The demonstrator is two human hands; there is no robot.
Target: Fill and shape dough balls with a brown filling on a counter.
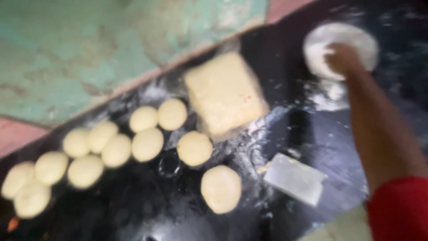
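Up top, the right hand (342,58) presses the flat, white, floured dough disc (341,48); finger state unclear through blur. Probably soft, floppy: lift at the edge.

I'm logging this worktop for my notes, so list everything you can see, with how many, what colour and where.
Dough balls: about thirteen, pale yellow, spread across the left and middle of the counter; blur makes the count rough.
Dough block: one, pale yellow, rectangular, upper middle.
Flat dough round: one, white, top right, under the right hand.
Scraper: one, grey, rectangular, lower right of middle.
Counter: one, black, dusted with flour.
Wall: green and pink, along the top left.
Right hand: one, resting on the flat dough round; red sleeve lower right.
Left hand: not in view.
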